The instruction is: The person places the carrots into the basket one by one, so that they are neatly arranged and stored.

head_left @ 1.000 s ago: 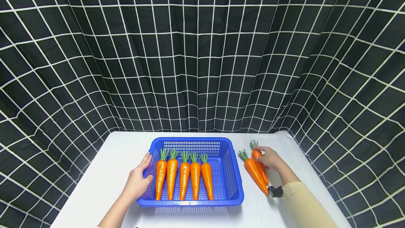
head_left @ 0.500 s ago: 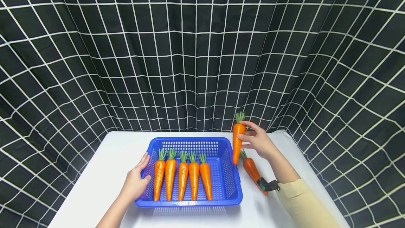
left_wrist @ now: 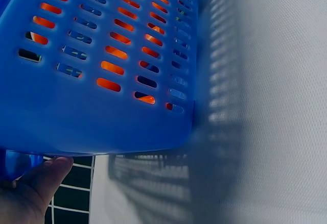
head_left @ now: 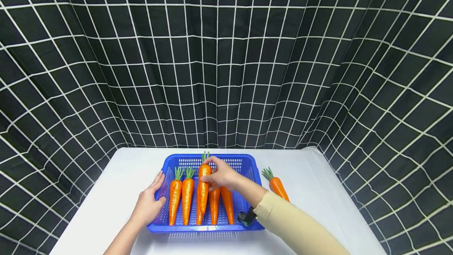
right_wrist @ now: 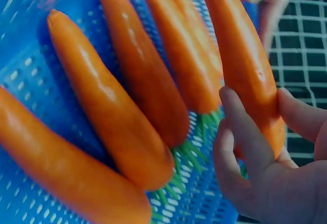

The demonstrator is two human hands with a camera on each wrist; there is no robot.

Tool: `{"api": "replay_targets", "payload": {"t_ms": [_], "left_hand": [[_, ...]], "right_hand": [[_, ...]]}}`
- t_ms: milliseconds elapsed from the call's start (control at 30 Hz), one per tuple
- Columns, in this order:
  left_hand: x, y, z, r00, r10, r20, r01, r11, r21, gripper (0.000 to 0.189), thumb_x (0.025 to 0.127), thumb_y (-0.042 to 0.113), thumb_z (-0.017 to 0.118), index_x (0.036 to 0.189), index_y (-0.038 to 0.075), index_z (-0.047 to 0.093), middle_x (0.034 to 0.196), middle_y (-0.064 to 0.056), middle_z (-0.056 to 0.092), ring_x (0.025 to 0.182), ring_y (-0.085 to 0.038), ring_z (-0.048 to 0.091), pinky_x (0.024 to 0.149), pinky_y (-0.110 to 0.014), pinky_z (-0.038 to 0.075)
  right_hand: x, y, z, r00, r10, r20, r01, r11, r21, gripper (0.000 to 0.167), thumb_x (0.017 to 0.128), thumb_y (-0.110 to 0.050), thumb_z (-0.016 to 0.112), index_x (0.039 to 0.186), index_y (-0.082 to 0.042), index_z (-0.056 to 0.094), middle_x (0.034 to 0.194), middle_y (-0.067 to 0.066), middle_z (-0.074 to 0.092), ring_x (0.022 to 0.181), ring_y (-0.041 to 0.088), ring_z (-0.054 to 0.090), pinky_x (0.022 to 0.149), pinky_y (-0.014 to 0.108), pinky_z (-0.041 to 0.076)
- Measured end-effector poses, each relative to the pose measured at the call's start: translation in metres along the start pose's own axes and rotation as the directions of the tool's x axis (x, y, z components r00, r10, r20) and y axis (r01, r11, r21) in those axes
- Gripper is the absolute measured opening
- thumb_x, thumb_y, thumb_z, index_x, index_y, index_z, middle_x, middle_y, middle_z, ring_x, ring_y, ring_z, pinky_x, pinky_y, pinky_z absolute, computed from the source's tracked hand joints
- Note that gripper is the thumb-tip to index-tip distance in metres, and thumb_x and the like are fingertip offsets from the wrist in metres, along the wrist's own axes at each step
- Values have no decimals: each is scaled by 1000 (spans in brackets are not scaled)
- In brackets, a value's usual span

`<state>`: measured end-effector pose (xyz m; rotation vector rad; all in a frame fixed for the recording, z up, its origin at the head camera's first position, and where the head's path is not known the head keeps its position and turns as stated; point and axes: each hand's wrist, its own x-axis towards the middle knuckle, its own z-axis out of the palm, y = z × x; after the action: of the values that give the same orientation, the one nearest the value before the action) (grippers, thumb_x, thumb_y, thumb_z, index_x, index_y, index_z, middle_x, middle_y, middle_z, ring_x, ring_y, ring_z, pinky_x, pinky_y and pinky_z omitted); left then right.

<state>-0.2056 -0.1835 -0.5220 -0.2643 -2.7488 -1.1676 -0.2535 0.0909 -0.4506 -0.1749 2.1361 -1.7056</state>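
Note:
My right hand pinches an orange carrot near its leafy end, over the blue basket. The carrot's green top points away from me, and it covers part of a carrot below. Several other carrots lie side by side in the basket; the hand hides the tops of those on the right. In the right wrist view, fingers and thumb close on both sides of the held carrot. My left hand rests on the basket's left rim, fingers fairly straight.
One more carrot lies on the white table right of the basket, its tip hidden by my right sleeve. A dark gridded curtain surrounds the table's back and sides.
My right hand lifted a carrot from the pair on the table and carried it left, over the basket. My left hand stays at the rim.

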Motion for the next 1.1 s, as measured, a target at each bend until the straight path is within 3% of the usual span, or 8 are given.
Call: {"api": "replay_targets", "payload": {"t_ms": [267, 433, 567, 667, 767, 900, 967, 1100], "left_hand": [[2, 1, 0, 1000, 14, -7, -14, 1000, 5, 73, 81, -3, 65, 150, -2, 42, 163, -9, 34, 144, -42, 36, 117, -61, 30], [1, 2, -1, 1000, -1, -2, 1, 1000, 10, 73, 82, -2, 65, 151, -1, 41, 164, -9, 32, 144, -43, 36, 117, -61, 30], [0, 2, -1, 1000, -3, -3, 3, 1000, 10, 73, 82, -2, 66, 151, -1, 42, 164, -9, 32, 144, -44, 36, 117, -62, 30], [0, 3, -2, 1000, -7, 4, 7, 1000, 15, 74, 82, -2, 65, 151, -1, 41, 164, -9, 31, 144, -44, 35, 117, -61, 30], [0, 4, -4, 1000, -8, 1, 8, 1000, 16, 74, 81, -2, 65, 151, 0, 42, 164, -8, 31, 144, -44, 36, 117, -62, 30], [1, 5, -5, 1000, -5, 1, 5, 1000, 15, 74, 82, -2, 64, 152, 0, 41, 164, -7, 31, 144, -44, 36, 117, -62, 30], [2, 5, -4, 1000, -3, 1, 3, 1000, 16, 74, 82, -2, 64, 152, 0, 41, 164, -7, 31, 144, -44, 36, 117, -61, 30], [2, 3, -1, 1000, -4, 6, 4, 1000, 28, 75, 81, -2, 65, 152, 0, 40, 164, -8, 31, 143, -43, 36, 117, -61, 31]], "right_hand": [[11, 9, 23, 994, 81, 69, -78, 996, -50, 54, 87, 13, 67, 136, -5, 52, 90, 19, 64, 80, 41, 72, 78, 56, 61], [7, 4, 11, 992, 96, 76, -88, 990, -107, 55, 86, 14, 66, 137, -5, 56, 111, 30, 60, 96, 51, 68, 78, 56, 61], [-3, -2, -16, 1000, 4, -14, -6, 993, -120, 52, 88, 7, 67, 138, -4, 56, 133, 32, 52, 102, 45, 68, 78, 51, 63], [-11, -4, -42, 976, -141, -164, 117, 983, -143, 45, 90, 4, 66, 134, -2, 58, 129, 29, 59, 102, 41, 69, 77, 45, 64], [-20, 1, -71, 895, -290, -340, 210, 945, -252, 39, 90, 1, 66, 129, -2, 61, 118, 23, 68, 99, 37, 71, 77, 40, 64], [-35, 23, -114, 812, -349, -468, 142, 896, -421, 40, 90, -4, 67, 130, -6, 62, 118, 21, 69, 103, 38, 70, 84, 45, 62], [-42, 41, -134, 817, -328, -474, 48, 858, -511, 43, 91, -7, 67, 133, -8, 61, 124, 24, 66, 110, 41, 67, 90, 52, 59], [-52, 80, -159, 874, -194, -445, -174, 731, -659, 52, 89, -13, 72, 139, -10, 58, 133, 28, 59, 122, 48, 58, 100, 64, 49]]}}
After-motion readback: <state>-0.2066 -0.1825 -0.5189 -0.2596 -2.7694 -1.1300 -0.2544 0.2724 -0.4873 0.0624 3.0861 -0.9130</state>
